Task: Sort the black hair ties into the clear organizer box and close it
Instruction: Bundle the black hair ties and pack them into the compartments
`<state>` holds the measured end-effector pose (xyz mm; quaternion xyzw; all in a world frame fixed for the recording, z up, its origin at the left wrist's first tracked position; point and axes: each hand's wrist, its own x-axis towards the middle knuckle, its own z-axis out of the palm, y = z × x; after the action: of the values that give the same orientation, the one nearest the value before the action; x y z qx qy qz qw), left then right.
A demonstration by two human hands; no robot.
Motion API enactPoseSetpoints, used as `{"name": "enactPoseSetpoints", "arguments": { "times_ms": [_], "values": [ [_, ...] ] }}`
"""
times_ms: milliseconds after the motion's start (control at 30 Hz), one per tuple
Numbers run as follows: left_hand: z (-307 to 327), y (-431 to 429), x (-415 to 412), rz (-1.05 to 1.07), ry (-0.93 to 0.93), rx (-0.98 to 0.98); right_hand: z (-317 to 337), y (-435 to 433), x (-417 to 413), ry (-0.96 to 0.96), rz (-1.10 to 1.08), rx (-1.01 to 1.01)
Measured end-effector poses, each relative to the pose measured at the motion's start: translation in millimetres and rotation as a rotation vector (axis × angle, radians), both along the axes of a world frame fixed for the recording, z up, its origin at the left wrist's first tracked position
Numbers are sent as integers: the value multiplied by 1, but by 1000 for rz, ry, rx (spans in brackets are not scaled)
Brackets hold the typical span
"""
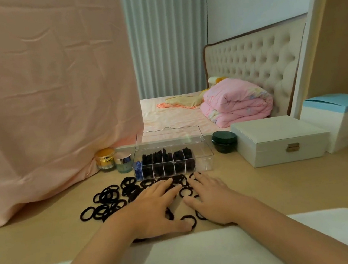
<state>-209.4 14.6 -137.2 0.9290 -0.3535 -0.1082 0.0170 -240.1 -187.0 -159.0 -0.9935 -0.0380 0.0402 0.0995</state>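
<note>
- Fingers straight and slightly spread, the left hand point(155, 210) and right hand point(211, 200) lie palm-down on the table point(276, 184), pressing on loose black hair ties point(108, 199) and pinching none
- The ties, small matte fabric rings, lie scattered beneath both hands and out toward 10 o'clock
- At 12 o'clock the clear organizer box point(204, 163) stands with its lid point(169, 136) raised and its middle compartments packed with black ties
- A white case point(279, 139) sits at 2 o'clock
</note>
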Motion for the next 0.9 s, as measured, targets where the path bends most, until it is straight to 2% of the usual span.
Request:
{"name": "enactPoseSetpoints", "arguments": {
  "times_ms": [133,267,367,433,567,633,800,900],
  "values": [
    [-17,5,0,16,-50,-122,-1,15,6,-132,43,289],
    [-22,-1,7,61,-83,-220,6,3,2,-169,-31,650],
    [-18,-7,10,66,-98,-292,11,-20,-3,-212,-80,779],
    [-12,-9,9,53,-122,-383,11,-34,-5,-224,-87,745],
    [7,-2,5,80,-223,-524,17,-51,-11,-239,-73,488],
    [15,10,6,101,-214,-472,20,-52,-14,-198,-39,369],
    [4,27,10,100,-135,-328,21,-47,-14,-124,11,295],
    [-6,16,9,51,-185,-255,22,-45,-9,-89,14,213]
  ]
}}
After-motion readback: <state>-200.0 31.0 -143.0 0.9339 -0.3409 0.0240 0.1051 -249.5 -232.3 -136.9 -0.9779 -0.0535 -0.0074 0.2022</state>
